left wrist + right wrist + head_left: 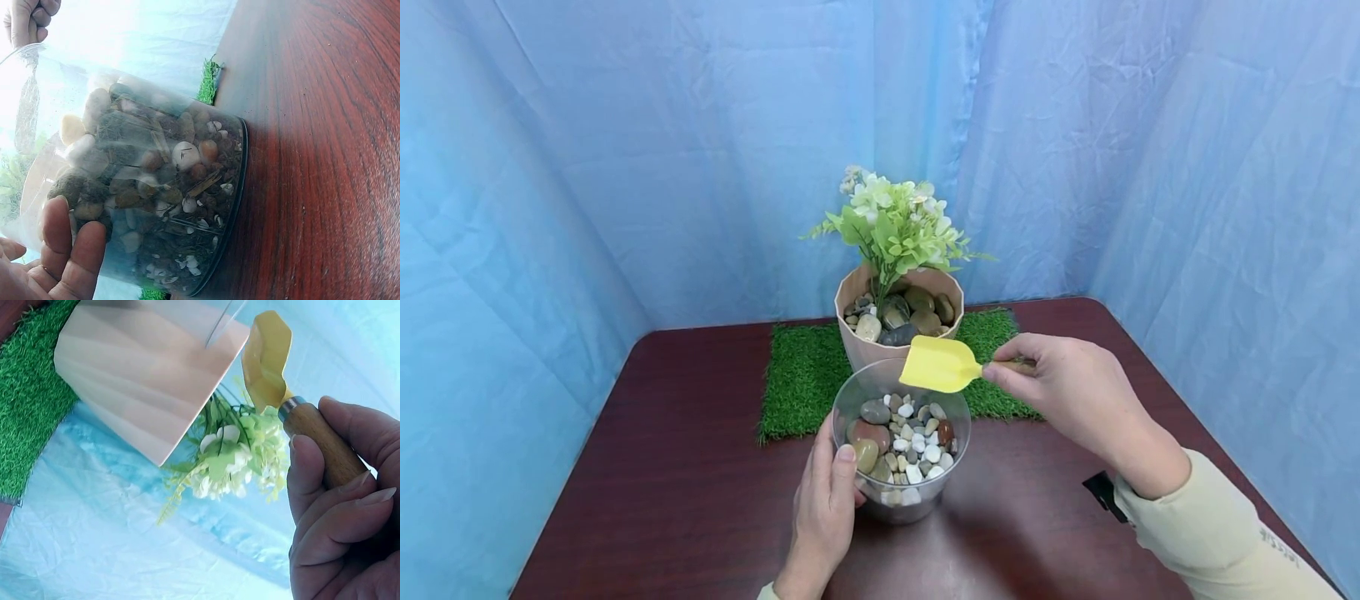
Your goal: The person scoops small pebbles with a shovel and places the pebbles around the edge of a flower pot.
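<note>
A yellow hand shovel [938, 365] with a wooden handle [328, 444] is gripped by my right hand [1075, 400], thumb and fingers around the handle. Its blade hangs over the far rim of a clear pot [898, 504]; no stones show on the blade. Pebbles [917, 446], white, grey and brown, fill part of the pot, with larger stones [871, 435] on the left side. My left hand [823, 508] holds the pot at its left side, thumb near the rim. Through the wall, the left wrist view shows stones [185, 155] and dark bits below them.
Behind the clear pot stands a pinkish planter [844, 321] with large stones and a white-flowered plant [898, 217]. It sits on a green artificial grass mat [801, 379]. The dark red table [685, 467] is bordered by blue curtains [737, 167]. A small black object [1103, 492] is by the right sleeve.
</note>
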Demonstrator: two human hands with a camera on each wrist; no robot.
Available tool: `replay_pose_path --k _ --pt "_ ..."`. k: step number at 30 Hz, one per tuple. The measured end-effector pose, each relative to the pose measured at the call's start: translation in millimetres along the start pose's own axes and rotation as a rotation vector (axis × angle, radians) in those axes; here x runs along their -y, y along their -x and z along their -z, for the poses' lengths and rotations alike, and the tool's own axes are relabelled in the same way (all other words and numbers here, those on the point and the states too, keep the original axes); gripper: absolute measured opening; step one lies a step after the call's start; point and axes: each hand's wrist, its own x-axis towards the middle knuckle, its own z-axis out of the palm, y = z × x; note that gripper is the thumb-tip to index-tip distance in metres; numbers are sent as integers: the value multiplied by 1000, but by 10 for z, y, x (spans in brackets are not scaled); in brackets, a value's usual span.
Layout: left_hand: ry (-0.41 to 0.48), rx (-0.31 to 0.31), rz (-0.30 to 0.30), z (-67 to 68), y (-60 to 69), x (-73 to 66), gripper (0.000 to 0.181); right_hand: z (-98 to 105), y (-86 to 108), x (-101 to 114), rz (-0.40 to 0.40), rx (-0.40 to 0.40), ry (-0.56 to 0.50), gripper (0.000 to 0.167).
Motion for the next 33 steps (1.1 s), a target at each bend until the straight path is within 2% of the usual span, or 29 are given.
replay_pose_path --k 7,17,26,33 --pt "5 -1 -3 -4 -1 1 52 -93 23 66 37 74 14 3" --pt "-8 -2 -17 2 0 0 53 -254 44 107 95 162 36 9" --pt "-7 -3 -21 1 5 -3 53 -338 52 119 155 172 30 12" --pt "-15 -11 -24 -3 2 8 52 -403 40 143 172 175 37 14"
